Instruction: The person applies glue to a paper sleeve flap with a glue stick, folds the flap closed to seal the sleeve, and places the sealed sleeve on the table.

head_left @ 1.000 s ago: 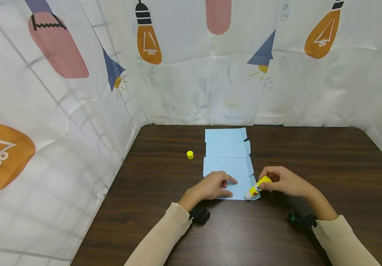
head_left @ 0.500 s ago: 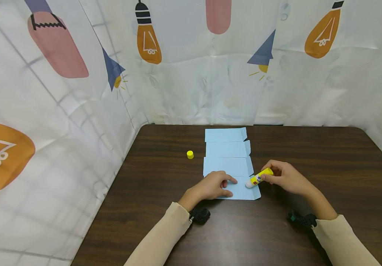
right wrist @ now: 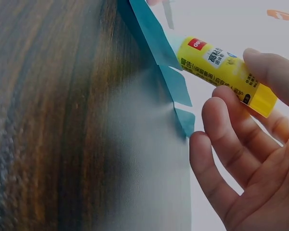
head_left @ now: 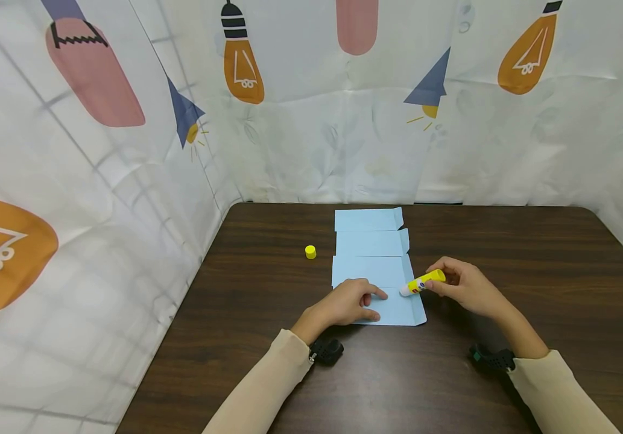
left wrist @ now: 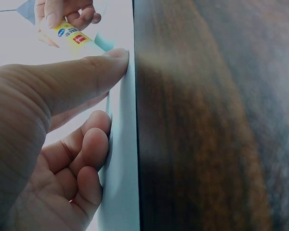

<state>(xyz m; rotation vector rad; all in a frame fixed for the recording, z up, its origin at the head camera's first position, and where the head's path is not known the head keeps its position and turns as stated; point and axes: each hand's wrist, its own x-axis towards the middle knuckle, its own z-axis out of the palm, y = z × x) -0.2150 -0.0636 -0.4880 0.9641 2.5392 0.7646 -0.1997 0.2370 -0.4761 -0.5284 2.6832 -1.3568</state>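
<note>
Yellow cap: off already, sitting on the dark table, left of the card.
Blue card: spread flat, four panels with side flaps up the right edge — nothing folded over, nothing joined.
Glue stick: uncapped, white tip at the nearest panel, close to its flap (touching or just above, I can't tell).
Right hand: thumb and fingers pinching the glue stick by its yellow end.
Left hand: thumb and forefinger stretched out on that panel, gripping nothing.
Progress: early, I'd judge — glue coverage doesn't show; every panel looks unjoined.
</note>
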